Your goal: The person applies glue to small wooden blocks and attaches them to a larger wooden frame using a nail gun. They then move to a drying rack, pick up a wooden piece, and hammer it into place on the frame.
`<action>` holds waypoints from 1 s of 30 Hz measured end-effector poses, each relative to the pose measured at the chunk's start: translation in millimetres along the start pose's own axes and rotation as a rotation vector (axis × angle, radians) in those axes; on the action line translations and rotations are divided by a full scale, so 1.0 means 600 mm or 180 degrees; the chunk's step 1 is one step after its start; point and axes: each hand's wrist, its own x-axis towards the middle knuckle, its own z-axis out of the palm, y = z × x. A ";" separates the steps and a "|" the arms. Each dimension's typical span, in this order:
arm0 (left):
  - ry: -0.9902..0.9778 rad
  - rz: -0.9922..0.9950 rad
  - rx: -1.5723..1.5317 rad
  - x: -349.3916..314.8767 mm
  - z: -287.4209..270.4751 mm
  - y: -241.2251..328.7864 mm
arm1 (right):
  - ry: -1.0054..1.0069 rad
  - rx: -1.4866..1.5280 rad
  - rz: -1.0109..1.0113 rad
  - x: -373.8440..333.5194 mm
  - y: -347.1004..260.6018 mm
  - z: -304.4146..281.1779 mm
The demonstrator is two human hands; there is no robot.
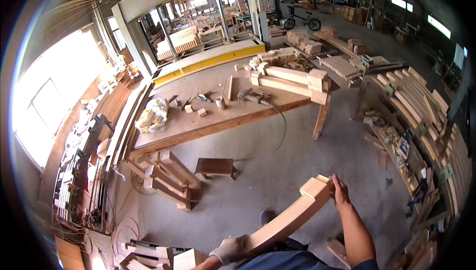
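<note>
One wooden beam [286,218] was grasped near its ends by the gloved left hand [231,249] and bare right hand [340,193]. A stool [214,166] stood beyond the left hand.

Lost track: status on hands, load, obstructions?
Gloved left hand gripping long pale wooden beam; bare right hand against its far end. Low brown wooden stool ahead, not touching.

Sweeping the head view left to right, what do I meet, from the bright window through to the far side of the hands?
Bright window → clear plastic bag → gloved left hand → held wooden beam → bare right hand.
</note>
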 end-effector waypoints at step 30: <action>0.0065 0.2248 0.2094 0.807 -0.509 0.419 | 0.0623 0.1323 0.1271 0.417 -0.071 -0.230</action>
